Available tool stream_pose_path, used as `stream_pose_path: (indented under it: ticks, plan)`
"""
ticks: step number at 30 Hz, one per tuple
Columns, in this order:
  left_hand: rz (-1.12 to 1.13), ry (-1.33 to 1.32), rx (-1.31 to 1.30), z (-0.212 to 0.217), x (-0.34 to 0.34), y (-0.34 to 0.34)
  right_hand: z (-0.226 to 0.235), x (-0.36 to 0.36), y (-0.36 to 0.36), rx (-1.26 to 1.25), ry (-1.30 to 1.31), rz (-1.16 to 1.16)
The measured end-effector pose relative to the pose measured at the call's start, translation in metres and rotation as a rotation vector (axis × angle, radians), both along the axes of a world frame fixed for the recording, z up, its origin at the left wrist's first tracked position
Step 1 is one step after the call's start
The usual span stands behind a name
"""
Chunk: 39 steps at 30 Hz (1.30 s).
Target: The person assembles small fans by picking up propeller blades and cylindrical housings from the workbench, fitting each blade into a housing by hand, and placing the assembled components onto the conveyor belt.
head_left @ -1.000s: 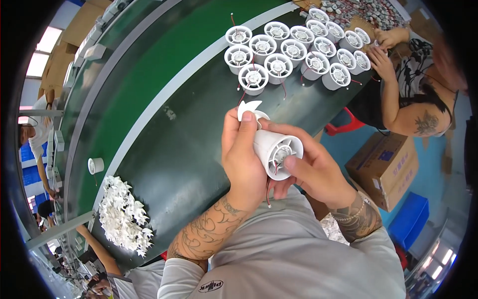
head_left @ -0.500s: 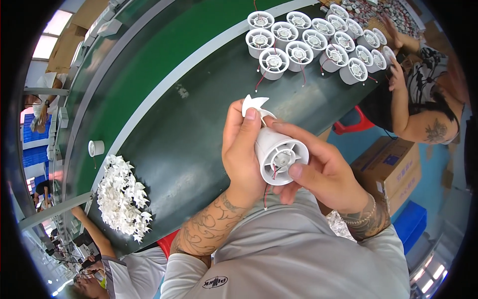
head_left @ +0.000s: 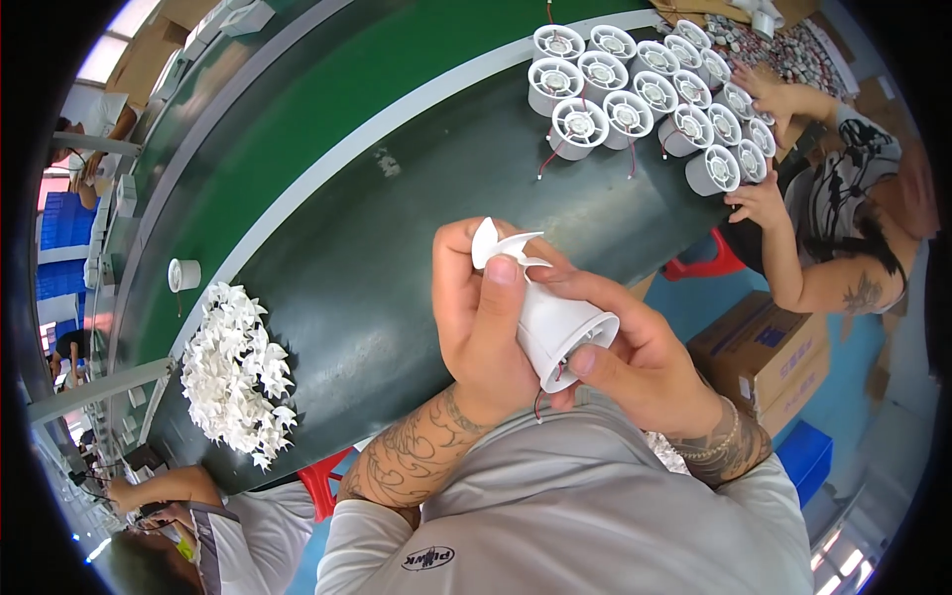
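Both forearms rise from the lower edge and meet in front of the chest, above the near edge of the dark surface (head_left: 397,248). The left hand (head_left: 486,327) is curled, its thumb pressed along the side of a white fan housing (head_left: 555,327) and its fingers wrapped round the far side, gripping it. At the top end of the housing, by the left fingertips, sits one white propeller (head_left: 501,246) with curved blades; three blades can be made out. The right hand (head_left: 645,362) cups the housing from below and to the right, fingers closed about its wide round rim, the thumb lying across the open mouth, where thin red and dark wires (head_left: 555,382) show. The housing is tilted, its mouth toward the person, held clear of the surface.

One housing is in the hands. At the far right of the surface stands a cluster of like white fan housings (head_left: 645,94), about fifteen as far as can be counted, packed touching one another, red wires trailing from some. A single small white cup-shaped part (head_left: 183,274) stands alone on the green belt (head_left: 327,109) at the left. Near it lies a heap of white propellers (head_left: 236,372), too many and too tangled to count. Another person's two hands (head_left: 764,203) touch the cluster at the right
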<state>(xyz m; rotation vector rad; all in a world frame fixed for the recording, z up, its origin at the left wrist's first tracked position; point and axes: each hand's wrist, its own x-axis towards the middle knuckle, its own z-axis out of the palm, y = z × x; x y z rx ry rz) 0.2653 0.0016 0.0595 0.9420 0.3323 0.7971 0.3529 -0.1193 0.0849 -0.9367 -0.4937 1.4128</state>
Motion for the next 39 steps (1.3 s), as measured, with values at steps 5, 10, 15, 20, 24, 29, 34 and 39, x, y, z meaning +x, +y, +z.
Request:
stream_pose_path:
  ticks: [5, 10, 15, 20, 24, 29, 34, 39]
  plan:
    - [0.048, -0.010, 0.065, 0.001, -0.011, 0.000, 0.004, -0.016, 0.004, -0.021, -0.054, -0.096]
    - [0.044, -0.043, 0.186, -0.001, -0.020, -0.006, 0.002, -0.020, -0.005, 0.001, -0.099, -0.054]
    - [0.040, -0.085, 0.172, 0.007, -0.023, -0.011, 0.002, -0.008, -0.009, -0.017, -0.096, 0.040]
    - [0.184, -0.111, 0.044, 0.041, -0.031, 0.002, -0.046, 0.018, -0.011, 0.525, 0.918, 0.456]
    - [0.056, 0.009, 0.291, 0.061, -0.062, 0.005, -0.036, 0.020, 0.021, 0.817, 1.245, 0.635]
    - [-0.020, 0.037, 0.774, 0.056, -0.065, 0.010, -0.035, 0.002, -0.005, 0.621, 1.307, 0.276]
    - [-0.159, 0.078, 0.811, 0.056, -0.061, 0.002, -0.048, -0.025, -0.045, 0.496, 1.358, -0.091]
    - [-0.225, 0.092, 0.793, 0.063, -0.066, 0.012, -0.069, -0.041, -0.072, 0.201, 1.305, -0.383]
